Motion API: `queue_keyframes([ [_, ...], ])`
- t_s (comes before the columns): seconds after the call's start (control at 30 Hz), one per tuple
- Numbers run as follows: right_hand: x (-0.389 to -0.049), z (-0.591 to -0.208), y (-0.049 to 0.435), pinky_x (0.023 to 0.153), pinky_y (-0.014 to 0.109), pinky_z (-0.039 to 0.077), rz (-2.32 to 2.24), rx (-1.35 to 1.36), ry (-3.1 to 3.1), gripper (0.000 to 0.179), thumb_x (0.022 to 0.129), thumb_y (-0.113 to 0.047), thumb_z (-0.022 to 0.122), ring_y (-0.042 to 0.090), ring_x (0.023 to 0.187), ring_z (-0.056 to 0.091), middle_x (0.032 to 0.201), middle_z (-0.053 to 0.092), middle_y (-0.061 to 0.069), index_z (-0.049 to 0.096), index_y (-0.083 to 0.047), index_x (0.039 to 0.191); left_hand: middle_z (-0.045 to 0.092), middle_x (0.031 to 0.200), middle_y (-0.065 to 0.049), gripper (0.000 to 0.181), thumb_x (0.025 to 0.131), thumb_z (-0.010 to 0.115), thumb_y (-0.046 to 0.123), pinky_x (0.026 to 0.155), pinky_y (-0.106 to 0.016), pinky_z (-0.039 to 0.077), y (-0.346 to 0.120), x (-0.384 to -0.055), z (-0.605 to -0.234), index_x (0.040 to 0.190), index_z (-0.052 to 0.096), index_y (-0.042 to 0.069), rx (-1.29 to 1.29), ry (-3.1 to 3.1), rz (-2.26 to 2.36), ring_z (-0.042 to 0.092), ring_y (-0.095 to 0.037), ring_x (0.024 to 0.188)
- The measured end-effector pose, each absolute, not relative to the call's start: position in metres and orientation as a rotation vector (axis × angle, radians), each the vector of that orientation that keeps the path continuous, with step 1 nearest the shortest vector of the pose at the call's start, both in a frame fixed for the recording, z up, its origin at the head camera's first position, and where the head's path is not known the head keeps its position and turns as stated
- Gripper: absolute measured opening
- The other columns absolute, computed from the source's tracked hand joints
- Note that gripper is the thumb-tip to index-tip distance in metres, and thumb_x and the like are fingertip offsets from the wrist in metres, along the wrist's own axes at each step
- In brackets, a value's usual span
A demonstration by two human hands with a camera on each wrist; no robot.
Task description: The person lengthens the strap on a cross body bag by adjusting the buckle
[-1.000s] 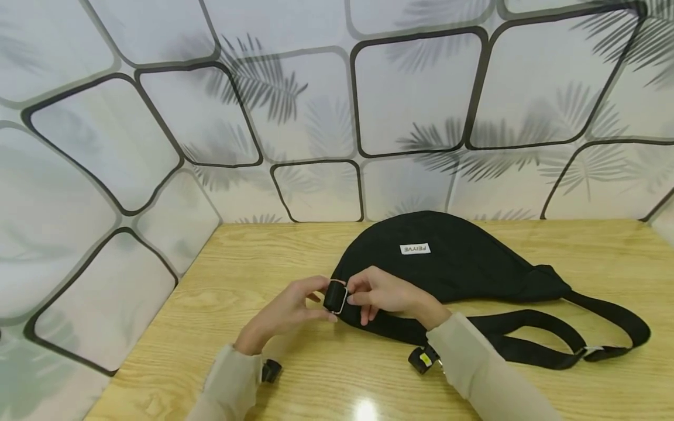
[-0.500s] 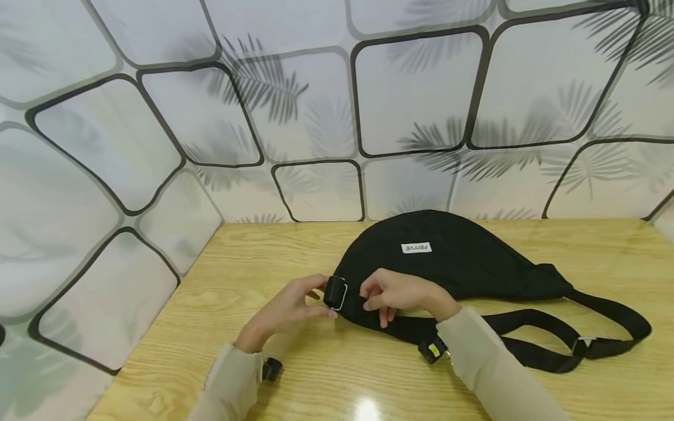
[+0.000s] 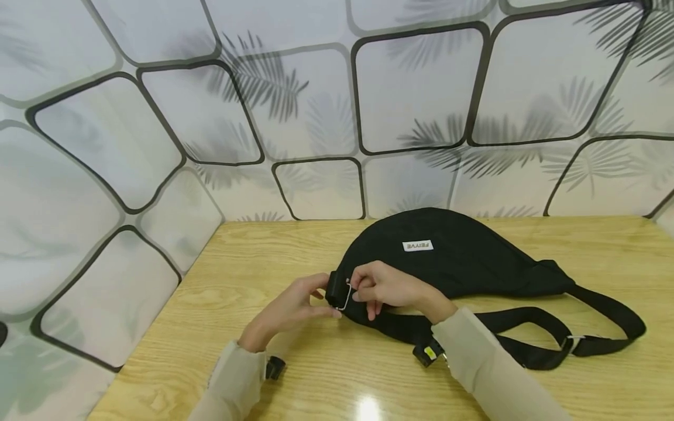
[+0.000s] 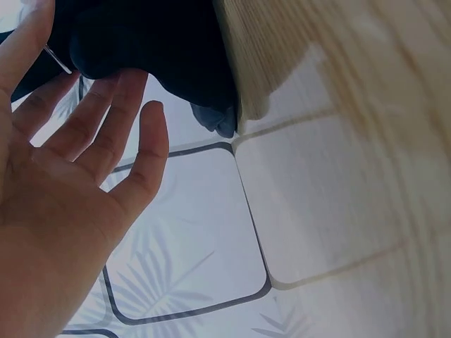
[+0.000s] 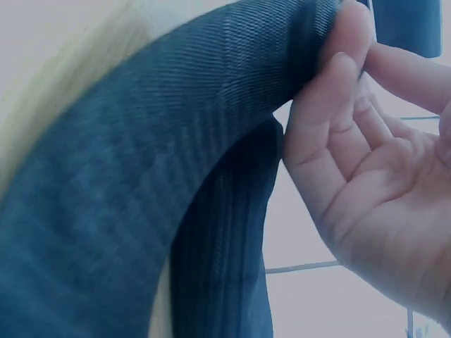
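A black waist bag (image 3: 453, 260) with a small white label (image 3: 418, 245) lies on the table. At its left end, my left hand (image 3: 292, 307) holds a thick black loop of webbing (image 3: 336, 286) between thumb and fingers. A thin metal buckle (image 3: 348, 298) sticks out from that loop. Just right of the buckle, my right hand (image 3: 392, 286) pinches the black strap (image 5: 176, 105), which arches away from the fingertips in the right wrist view. In the left wrist view, several fingers (image 4: 127, 113) reach under dark fabric, partly hiding the grip.
The strap's slack (image 3: 532, 354) loops across the wooden table (image 3: 316, 386) on the right, with a second metal slider (image 3: 576, 337). Patterned wall panels (image 3: 411, 93) stand behind and to the left. A small black device is on each wrist.
My right hand drew rightward from the buckle, then came back left beside it. The left hand has stayed nearly still. The slider on the right has shifted slightly left.
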State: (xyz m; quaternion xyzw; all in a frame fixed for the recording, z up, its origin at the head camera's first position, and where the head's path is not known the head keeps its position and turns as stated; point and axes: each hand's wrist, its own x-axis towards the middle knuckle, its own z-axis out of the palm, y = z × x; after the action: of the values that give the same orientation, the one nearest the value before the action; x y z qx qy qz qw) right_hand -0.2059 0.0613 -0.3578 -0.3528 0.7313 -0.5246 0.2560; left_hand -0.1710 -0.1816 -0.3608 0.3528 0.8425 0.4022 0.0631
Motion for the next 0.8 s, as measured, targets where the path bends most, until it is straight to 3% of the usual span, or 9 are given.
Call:
queue_keyframes([
  [0.23,-0.204,-0.359,0.056,0.058,0.028,0.055,-1.550,-0.895,1.937,0.006,0.096,0.004,0.056,0.015,0.057,0.065,0.069,0.065,0.006,0.055,0.008,0.100,0.068,0.112,-0.004,0.028,0.092,0.077,0.011,0.088,-0.049,0.052,-0.180,-0.171,-0.361,0.117,0.067,0.005,1.055,2.558,1.210,0.063,-0.019,0.104],
  [0.53,-0.210,-0.358,0.068,0.055,0.028,0.054,-1.331,-0.922,2.004,0.004,0.096,0.006,0.059,0.013,0.056,0.065,0.067,0.064,0.006,0.061,0.005,0.098,0.068,0.110,-0.003,0.030,0.090,0.079,0.010,0.088,-0.053,0.053,-0.181,-0.171,-0.359,0.117,0.067,0.006,1.052,2.567,1.210,0.063,-0.017,0.102],
  [0.8,-0.209,-0.359,0.063,0.061,0.033,0.057,-1.453,-0.993,1.976,0.004,0.096,0.007,0.058,0.018,0.061,0.067,0.071,0.066,0.005,0.061,0.004,0.096,0.069,0.106,-0.001,0.033,0.086,0.083,0.010,0.086,-0.046,0.053,-0.176,-0.172,-0.362,0.116,0.068,0.004,1.021,2.560,1.214,0.061,-0.013,0.097],
])
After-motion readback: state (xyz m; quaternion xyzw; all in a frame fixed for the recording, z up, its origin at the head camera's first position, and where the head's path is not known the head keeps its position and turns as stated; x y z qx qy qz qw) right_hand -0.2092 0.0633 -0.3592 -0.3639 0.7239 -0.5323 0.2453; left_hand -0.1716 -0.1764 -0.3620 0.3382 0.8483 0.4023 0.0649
